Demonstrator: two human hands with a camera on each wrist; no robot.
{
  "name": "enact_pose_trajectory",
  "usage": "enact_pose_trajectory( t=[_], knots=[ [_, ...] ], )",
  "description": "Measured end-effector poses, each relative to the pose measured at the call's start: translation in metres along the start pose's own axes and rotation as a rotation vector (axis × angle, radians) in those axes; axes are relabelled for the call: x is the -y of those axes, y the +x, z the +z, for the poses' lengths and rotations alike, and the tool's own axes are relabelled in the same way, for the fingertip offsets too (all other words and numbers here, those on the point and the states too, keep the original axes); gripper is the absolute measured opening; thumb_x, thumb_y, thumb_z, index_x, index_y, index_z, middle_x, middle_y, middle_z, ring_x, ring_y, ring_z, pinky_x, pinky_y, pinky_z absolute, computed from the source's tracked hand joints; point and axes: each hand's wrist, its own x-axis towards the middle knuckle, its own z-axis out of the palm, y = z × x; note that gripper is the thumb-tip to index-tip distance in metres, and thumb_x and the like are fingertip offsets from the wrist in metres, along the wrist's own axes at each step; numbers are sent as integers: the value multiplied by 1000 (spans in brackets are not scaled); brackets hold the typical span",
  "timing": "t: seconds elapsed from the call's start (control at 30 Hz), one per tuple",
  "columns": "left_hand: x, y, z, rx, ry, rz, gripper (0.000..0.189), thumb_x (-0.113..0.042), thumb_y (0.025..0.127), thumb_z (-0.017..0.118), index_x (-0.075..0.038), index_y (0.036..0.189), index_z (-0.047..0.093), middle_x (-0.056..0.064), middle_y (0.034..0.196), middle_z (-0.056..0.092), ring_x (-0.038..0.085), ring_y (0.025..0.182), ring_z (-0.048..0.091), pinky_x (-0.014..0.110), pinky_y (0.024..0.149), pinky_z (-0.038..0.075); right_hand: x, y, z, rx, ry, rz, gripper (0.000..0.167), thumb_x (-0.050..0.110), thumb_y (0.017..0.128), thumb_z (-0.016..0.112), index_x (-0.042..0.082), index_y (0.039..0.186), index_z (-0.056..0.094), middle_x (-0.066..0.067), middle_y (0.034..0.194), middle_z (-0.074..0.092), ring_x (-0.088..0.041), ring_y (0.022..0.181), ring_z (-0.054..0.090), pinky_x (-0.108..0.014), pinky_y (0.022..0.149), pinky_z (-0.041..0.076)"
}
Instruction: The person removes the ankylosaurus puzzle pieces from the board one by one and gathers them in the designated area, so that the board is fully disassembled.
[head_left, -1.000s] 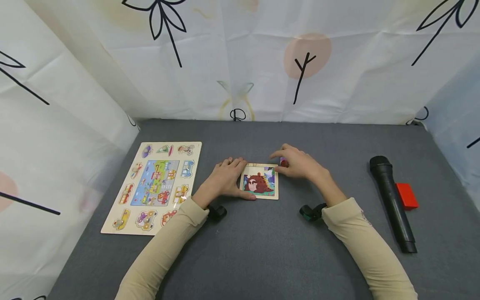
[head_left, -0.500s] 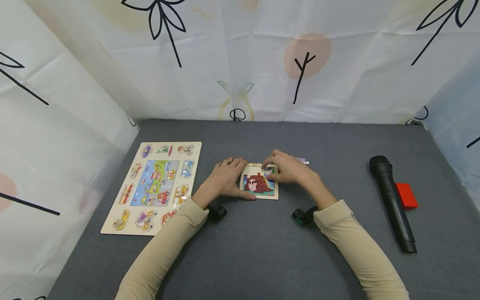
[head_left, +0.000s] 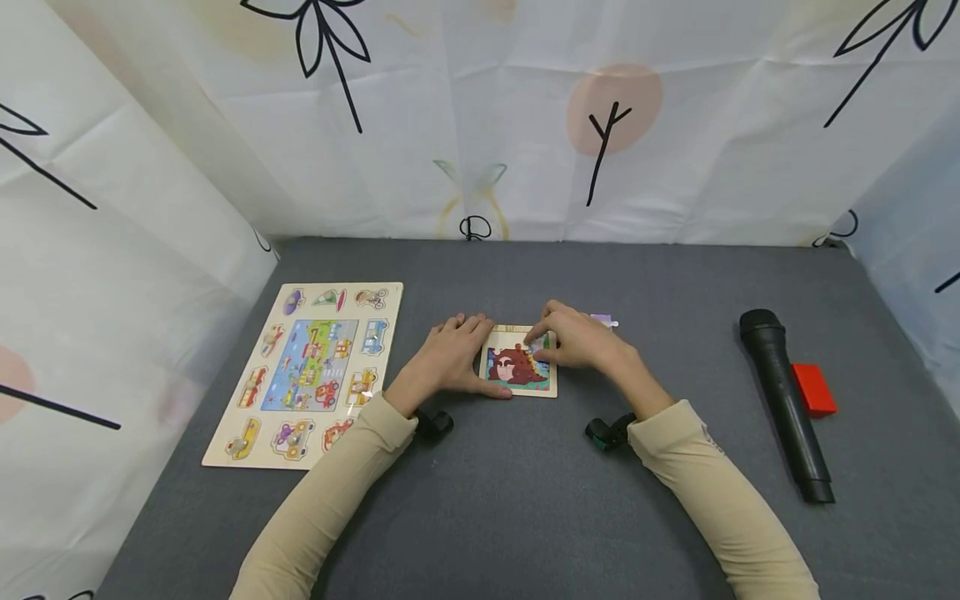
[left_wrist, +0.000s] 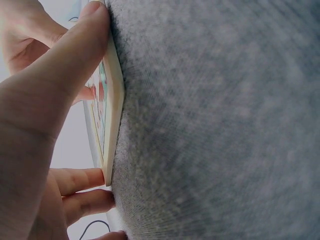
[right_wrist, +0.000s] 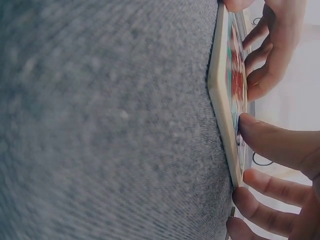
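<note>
Left hand (head_left: pixel 453 357), thumb spread wide, touches the puzzle's (head_left: pixel 517 368) near edge and far left corner. Right hand (head_left: pixel 579 337), fingertips parted, touches its right side.

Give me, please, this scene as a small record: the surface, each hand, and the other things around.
Surface: dark grey cloth-covered table
Centre: small square wooden-framed picture puzzle, flat
Left hand: at the puzzle's left side, thumb at its near edge
Right hand: thumb and index fingertips at the puzzle's right part; grip on a piece unclear
Behind right hand: purple puzzle piece, partly hidden
Person's left: large pale wooden puzzle board with coloured pictures
Person's right: long black microphone, red rectangular block beside it
</note>
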Motion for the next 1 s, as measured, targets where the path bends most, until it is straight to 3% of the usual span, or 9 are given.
enact_pose_trajectory(
  t=[0.43,0.63,0.73,1.0],
  knots=[
    [0,1,1,4,0,-3,116,-82,71,73,-16,158,34,9,163,39,44,149,37,64,115,38,3,-1,2,-13,7,-8,19,15,94,75,12,113,75,-12,108,59,-15,73,51,-28,66,46],
    [0,1,1,0,-5,-4,115,-81,70,74,-16,158,35,10,163,40,44,149,37,64,115,38,3,-2,2,-37,16,-18,41,15,92,77,10,132,65,-14,117,63,-15,76,54,-32,69,48],
    [0,1,1,-2,-7,-2,115,-80,71,74,-15,157,36,10,163,40,44,149,38,64,115,38,2,-2,2,-52,24,-20,45,14,92,78,7,134,63,-15,119,64,-15,75,54,-32,69,47],
    [0,1,0,0,-6,-2,116,-80,70,74,-15,158,35,10,163,39,45,149,37,64,116,38,1,-2,2,-15,25,-11,41,12,92,76,5,133,68,-14,103,59,-14,69,49,-24,61,41]
  ],
)
